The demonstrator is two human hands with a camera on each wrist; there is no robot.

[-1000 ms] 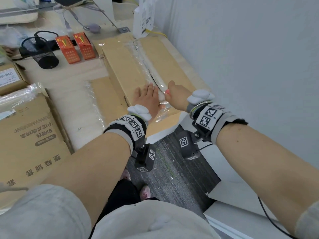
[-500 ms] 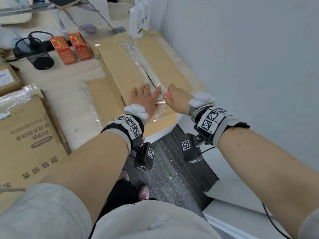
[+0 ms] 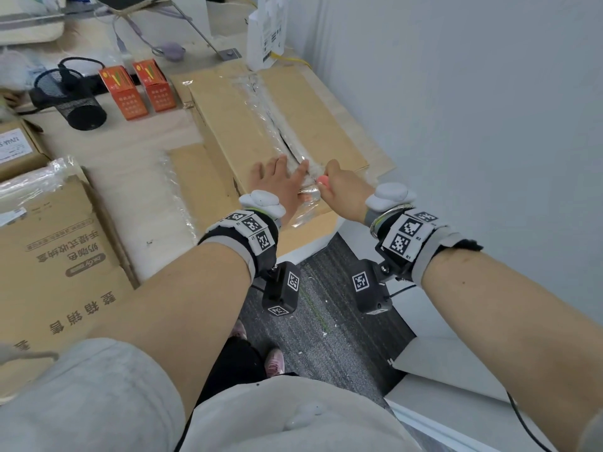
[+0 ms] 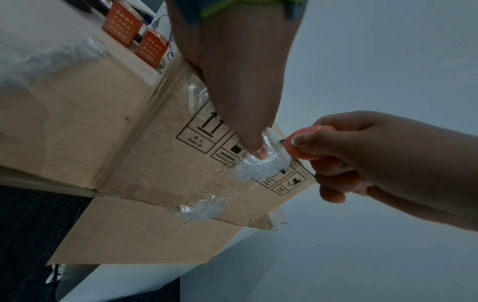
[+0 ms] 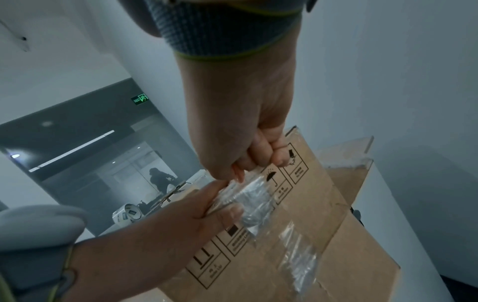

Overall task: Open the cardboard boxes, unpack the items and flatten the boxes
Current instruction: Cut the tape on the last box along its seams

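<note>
While the right hand stays curled round a small pink cutter, thumb on top and fingers folded beneath it, the tool sits at the near edge of the cardboard box, right where the top seam meets the front face. Just to its left the left hand lies flat on the box top with fingers straight and spread, while its thumb hooks over the edge and presses on the crumpled clear tape on the front face, touching the cutter's tip.

Compared with a second ago, the right hand has drawn toward the person: it was over the seam farther up the lid, and now it is at the very corner of the lid edge. Beyond both hands the seam shows a dark open slit running away from them, so the top tape looks cut through along most of its near stretch (the far end, by the white device, is too glossy to judge). What that suggests is that the lid cut is nearly finished and only the tape folded down the front face holds the flaps.

Farther out to the left lie a flattened sheet of cardboard beside the box, two orange cartons, a black mesh cup, and a printed brown box, apparently still closed.
</note>
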